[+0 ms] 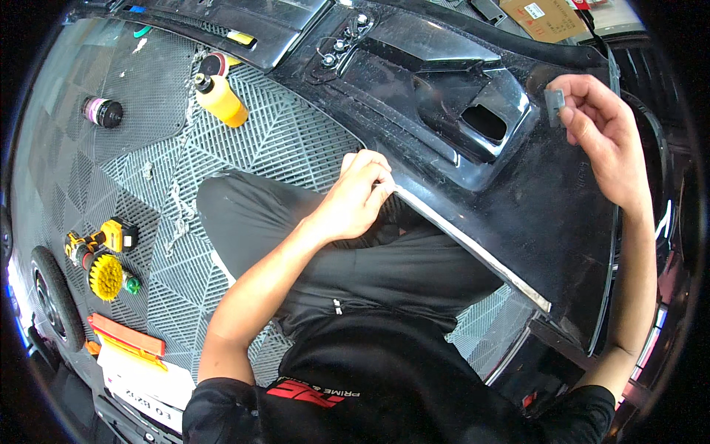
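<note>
A large glossy black car panel [547,214], with a recessed handle area and a dark opening, lies across in front of my crossed legs. Along its near edge runs a narrow pale strip [473,250]. My left hand [357,194] is closed at the strip's upper left end, fingers curled around it and the panel edge; the fingertips are partly hidden. Above the panel's right part, my right hand [603,144] pinches a small flat greyish, see-through piece [554,107] between thumb and fingers.
On the grey grid floor [288,111] to the left stand a yellow bottle [222,101] and a dark jar [103,112]. Farther down are a yellow cordless drill [100,240] with a round yellow brush [106,277], and a wheel [55,300]. A cardboard box [542,18] sits beyond the panel.
</note>
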Available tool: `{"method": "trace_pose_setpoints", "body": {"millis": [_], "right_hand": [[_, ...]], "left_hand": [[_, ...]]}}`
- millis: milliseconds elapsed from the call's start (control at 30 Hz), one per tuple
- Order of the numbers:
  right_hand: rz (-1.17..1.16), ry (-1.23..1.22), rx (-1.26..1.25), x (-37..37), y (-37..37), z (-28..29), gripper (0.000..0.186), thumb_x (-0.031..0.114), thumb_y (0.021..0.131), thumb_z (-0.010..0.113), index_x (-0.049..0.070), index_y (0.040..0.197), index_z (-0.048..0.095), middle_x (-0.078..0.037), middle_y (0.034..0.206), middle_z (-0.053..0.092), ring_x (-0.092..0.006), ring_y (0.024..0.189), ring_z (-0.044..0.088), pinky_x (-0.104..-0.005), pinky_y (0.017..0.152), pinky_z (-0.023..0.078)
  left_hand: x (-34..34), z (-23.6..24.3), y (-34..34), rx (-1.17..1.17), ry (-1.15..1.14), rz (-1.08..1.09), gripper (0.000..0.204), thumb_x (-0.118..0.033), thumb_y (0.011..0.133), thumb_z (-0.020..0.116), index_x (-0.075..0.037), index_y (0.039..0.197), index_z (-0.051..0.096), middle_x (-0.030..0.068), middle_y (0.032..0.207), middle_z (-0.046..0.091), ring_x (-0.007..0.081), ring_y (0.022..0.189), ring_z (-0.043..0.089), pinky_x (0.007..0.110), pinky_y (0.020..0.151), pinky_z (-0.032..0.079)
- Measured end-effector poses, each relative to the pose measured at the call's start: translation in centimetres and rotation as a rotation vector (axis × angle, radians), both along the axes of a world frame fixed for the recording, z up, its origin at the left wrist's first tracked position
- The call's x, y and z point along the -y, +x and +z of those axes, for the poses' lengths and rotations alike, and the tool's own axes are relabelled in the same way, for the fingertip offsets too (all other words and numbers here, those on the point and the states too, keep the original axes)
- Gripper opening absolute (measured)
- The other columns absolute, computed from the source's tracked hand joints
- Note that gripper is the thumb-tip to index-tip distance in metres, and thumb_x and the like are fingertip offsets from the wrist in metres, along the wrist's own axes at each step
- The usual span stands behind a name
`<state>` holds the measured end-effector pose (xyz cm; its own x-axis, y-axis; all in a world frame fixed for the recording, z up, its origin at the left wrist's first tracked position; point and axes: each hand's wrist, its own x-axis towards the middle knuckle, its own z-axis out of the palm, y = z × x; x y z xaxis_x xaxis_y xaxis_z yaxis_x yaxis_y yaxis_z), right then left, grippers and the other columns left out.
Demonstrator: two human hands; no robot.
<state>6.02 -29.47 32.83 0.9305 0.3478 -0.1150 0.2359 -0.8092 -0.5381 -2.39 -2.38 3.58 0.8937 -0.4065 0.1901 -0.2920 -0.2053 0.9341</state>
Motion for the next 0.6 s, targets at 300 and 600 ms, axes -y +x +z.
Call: {"method": "trace_pose_setpoints", "body": {"millis": [300, 600], "right_hand": [[0.004, 0.018, 0.017, 0.3, 0.2, -0.7, 0.026, 0.012, 0.101, 0.062, 0.001, 0.124, 0.067, 0.006, 0.089, 0.057, -0.0025, 0.079, 0.051, -0.0216, 0.068, 0.043], [-0.095, 0.094, 0.144, 3.0, -0.6, -0.4, 0.023, 0.010, 0.104, 0.057, 0.002, 0.125, 0.064, 0.003, 0.100, 0.056, -0.0035, 0.078, 0.047, -0.0211, 0.065, 0.037]], "left_hand": [[-6.9, 2.5, 1.9, -0.722, -1.002, 0.176, 0.022, -0.024, 0.108, 0.060, -0.004, 0.111, 0.066, 0.0089, 0.107, 0.066, 0.0238, 0.099, 0.065, 0.040, 0.091, 0.054], [-21.0, 0.4, -4.1, -0.620, -0.865, 0.436, 0.025, -0.037, 0.109, 0.059, -0.013, 0.101, 0.058, -0.0043, 0.069, 0.039, 0.0089, 0.058, 0.036, 0.026, 0.052, 0.032]]}}
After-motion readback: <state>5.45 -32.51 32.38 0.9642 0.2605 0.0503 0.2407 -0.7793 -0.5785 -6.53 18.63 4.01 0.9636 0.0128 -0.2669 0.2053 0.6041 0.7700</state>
